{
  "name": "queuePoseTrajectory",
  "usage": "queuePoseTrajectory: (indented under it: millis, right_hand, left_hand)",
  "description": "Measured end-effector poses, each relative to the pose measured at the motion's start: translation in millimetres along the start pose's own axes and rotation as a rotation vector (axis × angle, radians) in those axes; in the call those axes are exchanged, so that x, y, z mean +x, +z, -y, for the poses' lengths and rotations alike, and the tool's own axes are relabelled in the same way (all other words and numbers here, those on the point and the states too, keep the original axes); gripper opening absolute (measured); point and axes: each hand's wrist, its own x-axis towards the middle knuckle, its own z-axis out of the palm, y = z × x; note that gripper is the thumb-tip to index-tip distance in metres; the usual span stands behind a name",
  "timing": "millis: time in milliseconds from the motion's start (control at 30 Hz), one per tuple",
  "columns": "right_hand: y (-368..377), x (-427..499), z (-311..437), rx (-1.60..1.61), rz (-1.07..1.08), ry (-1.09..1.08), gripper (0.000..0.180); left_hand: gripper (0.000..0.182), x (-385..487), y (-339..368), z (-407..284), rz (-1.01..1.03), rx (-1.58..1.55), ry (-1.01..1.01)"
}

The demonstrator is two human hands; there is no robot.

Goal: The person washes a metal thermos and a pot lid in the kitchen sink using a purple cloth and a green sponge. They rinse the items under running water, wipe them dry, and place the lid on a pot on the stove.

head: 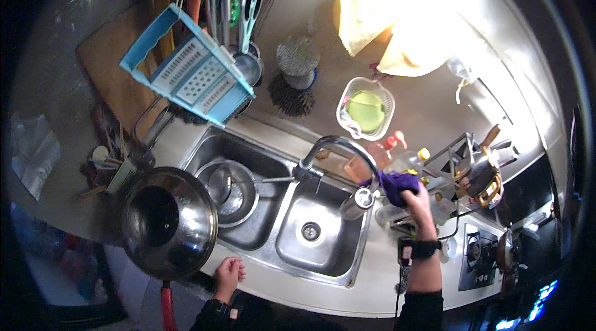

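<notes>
In my right hand [418,203] is a bunched purple cloth [399,186], held up beside the curved spout of the chrome faucet [342,141]. Below the cloth, the spout's silver end piece [357,204] hangs over the right basin [305,242] of the stainless steel sink. My left hand [229,277] rests near the counter's front edge, its fingers loosely curled and nothing visible in them. Close to that hand, a wok with a dark inside [170,224] and a red handle stands left of the sink. The left basin holds a metal bowl [244,200] with a smaller round metal piece [219,184] in it.
Behind the faucet stand a pump bottle [372,156] and a white basket [341,112] with a green item. A metal rack [458,159] with pans and bottles is at right, before a gas hob [477,256]. A blue grater [195,68] hangs at upper left by several utensils.
</notes>
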Motion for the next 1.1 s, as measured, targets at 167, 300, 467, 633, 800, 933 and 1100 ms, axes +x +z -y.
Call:
queuePoseTrajectory:
  millis: [167, 300, 467, 633, 800, 933, 1100]
  right_hand:
    - [39, -74, 18, 0.049, 0.333, -0.078, 0.043]
    - [155, -92, -38, 0.166, 0.62, 0.165, 0.04]
    - [223, -48, -99, 0.122, 0.033, 0.157, 0.049]
    - [237, 17, -118, -0.285, -0.357, -0.299, 0.07]
    - [249, 68, -136, -0.768, -0.135, -0.288, 0.072]
    - [246, 82, -154, -0.738, -0.11, -0.213, 0.049]
    - [237, 87, -158, -0.478, -0.257, -0.187, 0.036]
  left_hand:
    - [0.011, -1, -2, 2, 0.028, 0.022, 0.046]
    - [0.012, -2, -3, 2, 0.016, -0.016, 0.03]
    - [0.012, -3, -3, 1, 0.012, -0.032, -0.019]
    - [0.012, -6, -5, 2, 0.008, -0.038, 0.0]
    - [0.011, -8, -6, 4, 0.021, 0.013, 0.025]
    - [0.011, -10, -6, 3, 0.017, 0.034, 0.028]
    - [0.01, -10, -5, 1, 0.013, 0.018, 0.048]
